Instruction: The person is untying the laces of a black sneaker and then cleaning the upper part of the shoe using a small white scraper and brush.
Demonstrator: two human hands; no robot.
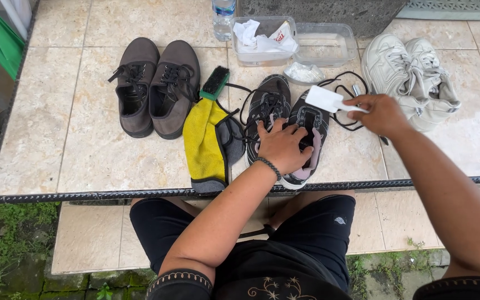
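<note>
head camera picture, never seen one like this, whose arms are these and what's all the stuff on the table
The camera sits on a person's head and looks down, so both arms are that person's own. Their left hand presses on a black mesh sneaker with pink lining; its twin lies beside it. Their right hand holds a white plastic brush above that sneaker. On the beige tiled table also lie a pair of grey canvas shoes, a yellow and grey cloth, a green-handled black bristle brush, clear plastic tubs and a pair of white sneakers.

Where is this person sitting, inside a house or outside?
Probably outside, at a shoe-cleaning spot: a tiled table holds pairs of shoes, grass grows beside it, and the right hand holds a white brush.
</note>
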